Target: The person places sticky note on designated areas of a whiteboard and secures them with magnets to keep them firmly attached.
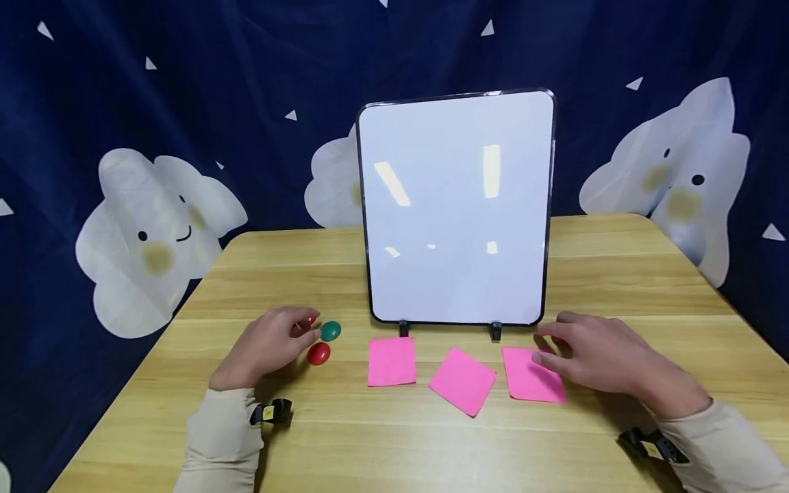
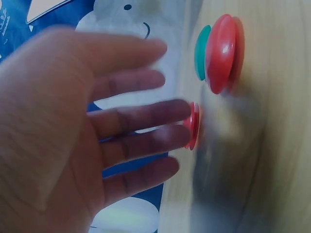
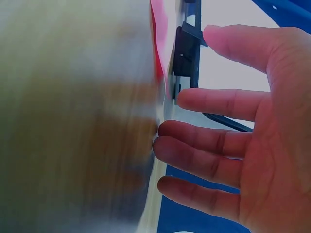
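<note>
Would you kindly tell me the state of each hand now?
Left hand: open, by the green disc.
Right hand: open and empty, by the rightmost pink note.

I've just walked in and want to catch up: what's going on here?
A person has both hands over a wooden table. The left hand is beside a green disc and a red disc, its fingertips at a farther red disc; whether they touch it is unclear. The right hand is over the edge of the rightmost pink note, one of three in a row. Neither hand grips anything. A whiteboard stands behind the notes.
</note>
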`<state>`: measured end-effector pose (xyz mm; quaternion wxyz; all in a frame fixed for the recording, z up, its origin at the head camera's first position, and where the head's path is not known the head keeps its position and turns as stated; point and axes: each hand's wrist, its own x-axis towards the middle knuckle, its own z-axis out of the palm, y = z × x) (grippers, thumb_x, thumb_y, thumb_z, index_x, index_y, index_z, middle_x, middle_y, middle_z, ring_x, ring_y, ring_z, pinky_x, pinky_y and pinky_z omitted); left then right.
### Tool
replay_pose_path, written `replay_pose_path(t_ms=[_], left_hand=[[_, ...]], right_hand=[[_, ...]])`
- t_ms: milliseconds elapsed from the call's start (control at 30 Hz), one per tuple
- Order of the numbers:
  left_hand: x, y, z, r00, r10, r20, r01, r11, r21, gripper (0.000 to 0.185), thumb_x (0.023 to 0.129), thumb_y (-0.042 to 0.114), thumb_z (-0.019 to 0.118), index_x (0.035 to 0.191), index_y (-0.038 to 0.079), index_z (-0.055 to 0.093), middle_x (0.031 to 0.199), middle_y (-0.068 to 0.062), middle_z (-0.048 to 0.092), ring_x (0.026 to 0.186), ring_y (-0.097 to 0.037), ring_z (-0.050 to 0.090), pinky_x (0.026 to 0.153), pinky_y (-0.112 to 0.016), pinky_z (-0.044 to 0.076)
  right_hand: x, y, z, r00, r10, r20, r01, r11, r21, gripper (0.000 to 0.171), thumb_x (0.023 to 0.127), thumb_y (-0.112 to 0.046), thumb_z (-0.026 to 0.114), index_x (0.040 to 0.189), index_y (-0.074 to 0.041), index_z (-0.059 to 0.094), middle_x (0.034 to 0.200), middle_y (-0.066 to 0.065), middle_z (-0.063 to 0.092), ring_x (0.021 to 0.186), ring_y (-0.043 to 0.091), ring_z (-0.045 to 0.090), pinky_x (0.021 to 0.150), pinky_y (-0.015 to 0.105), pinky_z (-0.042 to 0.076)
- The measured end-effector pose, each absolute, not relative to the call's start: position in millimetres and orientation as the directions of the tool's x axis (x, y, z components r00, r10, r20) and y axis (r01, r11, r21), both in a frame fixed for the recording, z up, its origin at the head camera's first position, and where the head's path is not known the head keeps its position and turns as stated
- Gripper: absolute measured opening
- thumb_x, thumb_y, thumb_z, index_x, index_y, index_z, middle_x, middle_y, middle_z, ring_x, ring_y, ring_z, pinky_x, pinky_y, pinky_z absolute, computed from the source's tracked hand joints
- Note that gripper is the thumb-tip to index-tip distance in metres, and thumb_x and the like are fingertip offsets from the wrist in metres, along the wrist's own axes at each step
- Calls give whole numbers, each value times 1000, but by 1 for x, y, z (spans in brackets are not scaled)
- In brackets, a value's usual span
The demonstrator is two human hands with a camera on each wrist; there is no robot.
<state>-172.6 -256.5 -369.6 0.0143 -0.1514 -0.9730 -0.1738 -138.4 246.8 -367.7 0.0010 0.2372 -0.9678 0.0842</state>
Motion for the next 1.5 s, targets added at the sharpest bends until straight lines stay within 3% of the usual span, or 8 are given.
replay_pose_path(t_ms=[200, 433, 767, 933, 1067, 1233, 1500], left_hand=[[-172, -259, -371, -953, 301, 37, 291, 871, 397, 34, 93, 31, 71, 122, 13, 71, 90, 7, 66, 82, -12, 60, 76, -37, 50], [-174, -262, -372, -949, 312, -50, 251, 841, 479, 29, 94, 33, 71, 117, 14, 72, 83, 5, 63, 75, -16, 56, 67, -34, 47], [-172, -268, -374, -945, 292, -150, 152, 794, 588, 18, 92, 26, 72, 106, 16, 71, 88, -2, 61, 79, -22, 53, 63, -34, 43], [-170, -271, -373, -931, 307, -196, 121, 769, 628, 16, 91, 22, 71, 106, 15, 70, 89, -4, 61, 77, -23, 54, 61, -32, 42], [-171, -271, -374, -923, 318, -216, 111, 759, 641, 18, 90, 22, 72, 107, 15, 70, 88, -4, 60, 77, -23, 54, 62, -33, 42], [-173, -271, -374, -914, 342, -219, 129, 755, 642, 26, 87, 28, 78, 107, 13, 70, 85, -3, 60, 76, -22, 54, 63, -31, 43], [-172, -268, -371, -892, 366, -264, 97, 728, 679, 35, 82, 26, 83, 108, 10, 66, 90, -6, 56, 86, -24, 51, 71, -35, 43]], right_hand=[[-138, 246, -369, -886, -463, 31, -461, 870, -176, 34, 85, -51, 74, 105, -24, 73, 82, -9, 49, 64, 7, 43, 54, 29, 36], [-139, 246, -369, -886, -464, 7, -456, 868, -197, 27, 81, -45, 80, 97, -24, 74, 79, -8, 46, 63, 6, 42, 54, 28, 33], [-140, 247, -369, -881, -473, 18, -465, 859, -215, 20, 81, -32, 83, 96, -23, 75, 80, -8, 47, 64, 6, 43, 56, 28, 35], [-141, 248, -370, -890, -456, 15, -447, 866, -223, 16, 83, -25, 81, 98, -21, 77, 84, -8, 53, 68, 7, 47, 60, 30, 42], [-142, 249, -370, -897, -443, 2, -431, 872, -232, 19, 85, -28, 79, 101, -17, 77, 90, -6, 57, 72, 9, 51, 65, 35, 47], [-144, 253, -370, -899, -438, 4, -427, 873, -237, 24, 83, -33, 81, 100, -17, 76, 87, -5, 55, 71, 9, 50, 62, 34, 45], [-148, 258, -372, -912, -410, 14, -398, 874, -278, 19, 84, -30, 81, 96, -17, 74, 92, -5, 59, 77, 12, 56, 72, 42, 51]])
